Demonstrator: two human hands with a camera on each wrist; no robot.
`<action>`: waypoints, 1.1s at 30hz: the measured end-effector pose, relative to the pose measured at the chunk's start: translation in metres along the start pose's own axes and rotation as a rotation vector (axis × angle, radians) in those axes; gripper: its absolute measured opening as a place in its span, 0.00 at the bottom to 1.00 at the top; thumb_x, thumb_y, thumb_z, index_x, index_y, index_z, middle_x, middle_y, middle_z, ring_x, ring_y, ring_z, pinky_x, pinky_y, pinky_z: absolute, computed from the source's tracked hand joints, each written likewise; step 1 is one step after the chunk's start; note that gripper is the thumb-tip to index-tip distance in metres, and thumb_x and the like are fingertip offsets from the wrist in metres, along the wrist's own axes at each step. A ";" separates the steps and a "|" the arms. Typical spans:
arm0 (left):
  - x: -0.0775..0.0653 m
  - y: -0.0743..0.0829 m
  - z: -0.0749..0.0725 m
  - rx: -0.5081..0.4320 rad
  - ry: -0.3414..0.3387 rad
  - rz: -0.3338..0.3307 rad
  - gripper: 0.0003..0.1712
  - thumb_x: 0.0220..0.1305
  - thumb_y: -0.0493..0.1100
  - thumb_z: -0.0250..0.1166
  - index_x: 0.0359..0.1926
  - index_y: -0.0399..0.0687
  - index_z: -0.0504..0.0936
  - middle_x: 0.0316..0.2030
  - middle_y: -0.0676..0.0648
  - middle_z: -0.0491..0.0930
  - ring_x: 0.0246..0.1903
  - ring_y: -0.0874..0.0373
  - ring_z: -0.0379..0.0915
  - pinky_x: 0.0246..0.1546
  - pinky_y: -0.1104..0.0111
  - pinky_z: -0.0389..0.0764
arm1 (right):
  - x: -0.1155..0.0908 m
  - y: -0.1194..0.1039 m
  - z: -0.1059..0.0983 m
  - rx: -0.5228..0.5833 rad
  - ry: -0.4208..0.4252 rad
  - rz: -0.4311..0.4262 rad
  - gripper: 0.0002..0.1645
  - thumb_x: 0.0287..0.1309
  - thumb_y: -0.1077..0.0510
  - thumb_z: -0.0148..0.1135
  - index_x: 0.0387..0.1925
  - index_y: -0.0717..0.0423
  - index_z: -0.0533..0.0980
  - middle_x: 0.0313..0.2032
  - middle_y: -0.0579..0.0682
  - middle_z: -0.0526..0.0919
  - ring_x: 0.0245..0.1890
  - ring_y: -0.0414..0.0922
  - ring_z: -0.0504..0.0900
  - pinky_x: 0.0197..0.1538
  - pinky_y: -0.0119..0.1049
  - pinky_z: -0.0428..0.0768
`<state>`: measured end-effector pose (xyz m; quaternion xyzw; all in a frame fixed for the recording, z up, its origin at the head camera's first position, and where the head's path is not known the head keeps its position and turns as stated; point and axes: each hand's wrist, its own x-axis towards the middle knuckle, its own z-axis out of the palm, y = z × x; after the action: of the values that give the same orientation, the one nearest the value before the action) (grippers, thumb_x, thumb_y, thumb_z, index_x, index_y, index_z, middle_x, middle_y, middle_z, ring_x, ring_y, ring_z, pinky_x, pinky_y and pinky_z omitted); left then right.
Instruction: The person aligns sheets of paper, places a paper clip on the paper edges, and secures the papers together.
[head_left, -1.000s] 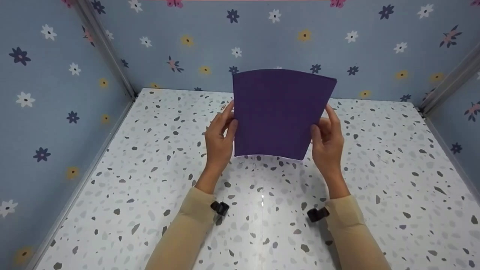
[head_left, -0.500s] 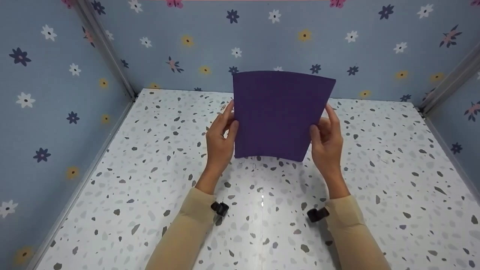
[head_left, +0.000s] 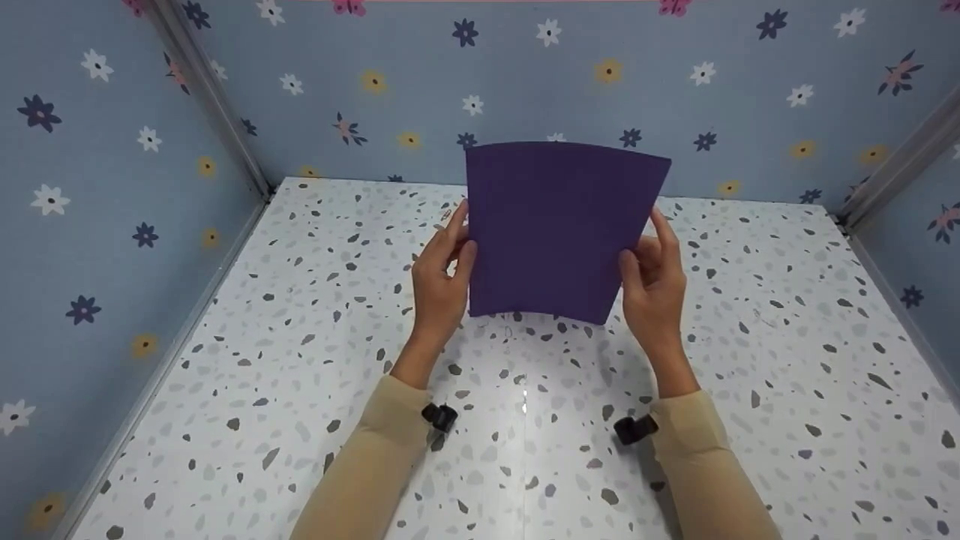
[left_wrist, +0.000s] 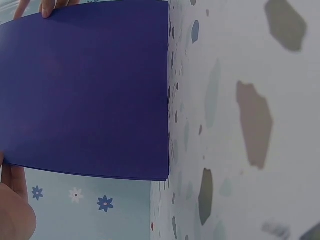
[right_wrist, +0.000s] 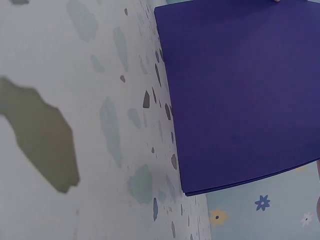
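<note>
A rectangle of purple paper (head_left: 559, 232) is held up between both hands, bowed so its top and bottom edges curve. Its edge looks layered in the right wrist view, where the purple paper (right_wrist: 240, 95) seems more than one sheet thick. My left hand (head_left: 440, 292) pinches the left side, thumb on the near face and fingers behind. On the opposite side my right hand (head_left: 657, 296) grips likewise, its fingers partly hidden behind the paper. The lower edge stands close to the table; I cannot tell whether it touches.
Below lies a white speckled tabletop (head_left: 315, 420). A flowered blue wall (head_left: 525, 82) stands at the back, with another flowered panel (head_left: 82, 262) at the left and one at the right. Black clips (head_left: 440, 417) sit on the cuffs of beige sleeves.
The purple paper has dropped very slightly in the hands' hold since one second ago, its top and bottom edges a little lower. Both hands keep their grip almost unmoved.
</note>
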<state>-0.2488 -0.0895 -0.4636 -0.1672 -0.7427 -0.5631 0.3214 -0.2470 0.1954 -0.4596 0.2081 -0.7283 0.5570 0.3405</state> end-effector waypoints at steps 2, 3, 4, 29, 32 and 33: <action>0.000 0.001 0.000 0.005 -0.001 -0.001 0.28 0.81 0.40 0.60 0.78 0.49 0.72 0.51 0.47 0.86 0.52 0.56 0.83 0.56 0.66 0.83 | 0.000 -0.001 0.000 -0.002 0.001 0.003 0.36 0.76 0.70 0.56 0.80 0.55 0.63 0.43 0.55 0.85 0.36 0.47 0.82 0.41 0.29 0.79; 0.000 0.001 0.000 0.008 -0.003 0.000 0.28 0.81 0.40 0.60 0.78 0.50 0.72 0.52 0.47 0.86 0.52 0.56 0.83 0.55 0.66 0.83 | 0.000 -0.001 0.000 -0.003 0.001 0.003 0.36 0.76 0.70 0.57 0.80 0.55 0.63 0.43 0.55 0.85 0.36 0.47 0.82 0.41 0.29 0.79; 0.000 0.001 0.000 0.012 -0.003 0.000 0.28 0.81 0.41 0.60 0.78 0.50 0.72 0.52 0.47 0.86 0.52 0.56 0.83 0.55 0.66 0.83 | 0.000 -0.001 0.000 -0.003 0.001 0.003 0.36 0.76 0.70 0.57 0.80 0.55 0.63 0.43 0.55 0.85 0.36 0.47 0.82 0.41 0.29 0.79; 0.001 -0.001 0.000 0.064 0.004 0.036 0.28 0.82 0.41 0.59 0.79 0.49 0.71 0.49 0.47 0.88 0.47 0.57 0.83 0.49 0.67 0.84 | 0.003 -0.011 -0.001 -0.009 0.016 0.014 0.37 0.75 0.70 0.58 0.80 0.56 0.62 0.45 0.56 0.84 0.35 0.48 0.81 0.39 0.29 0.78; 0.000 -0.002 -0.001 0.058 0.005 0.038 0.28 0.82 0.41 0.60 0.78 0.49 0.71 0.48 0.47 0.88 0.47 0.57 0.83 0.49 0.67 0.84 | 0.004 -0.011 -0.002 -0.008 0.018 0.016 0.38 0.75 0.70 0.58 0.81 0.57 0.61 0.46 0.57 0.84 0.35 0.49 0.82 0.39 0.29 0.78; 0.000 -0.002 -0.001 0.057 0.005 0.038 0.28 0.82 0.41 0.60 0.78 0.49 0.71 0.48 0.47 0.87 0.47 0.57 0.83 0.49 0.67 0.84 | 0.004 -0.012 -0.002 -0.007 0.019 0.018 0.38 0.75 0.70 0.58 0.81 0.57 0.61 0.46 0.57 0.84 0.36 0.49 0.82 0.40 0.29 0.79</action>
<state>-0.2501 -0.0911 -0.4646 -0.1707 -0.7544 -0.5359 0.3385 -0.2414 0.1944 -0.4481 0.1951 -0.7288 0.5596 0.3431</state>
